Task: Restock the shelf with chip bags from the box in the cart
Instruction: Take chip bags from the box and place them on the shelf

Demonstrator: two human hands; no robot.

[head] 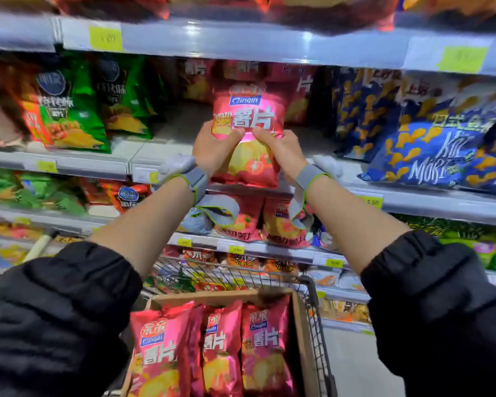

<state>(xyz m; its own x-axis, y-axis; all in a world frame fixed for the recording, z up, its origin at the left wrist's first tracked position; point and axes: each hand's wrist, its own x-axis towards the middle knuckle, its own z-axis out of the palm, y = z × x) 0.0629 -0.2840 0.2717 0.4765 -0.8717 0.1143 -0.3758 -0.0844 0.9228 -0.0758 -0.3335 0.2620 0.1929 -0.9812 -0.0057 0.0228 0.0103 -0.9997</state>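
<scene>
A pink-red chip bag [248,110] stands upright at the front edge of the middle shelf [166,151]. My left hand [212,149] grips its left side and my right hand [284,151] grips its right side, thumbs pressed on the front. More bags of the same kind [295,87] stand behind it, deep in the shelf. Below, a cardboard box [302,333] in the wire cart [317,308] holds three matching pink bags [221,348], upright side by side.
Green chip bags [69,110] fill the shelf to the left and blue bags [430,138] to the right. Lower shelves hold more snack bags [281,222]. Yellow price tags [371,202] line the shelf rails. Grey floor [355,365] shows right of the cart.
</scene>
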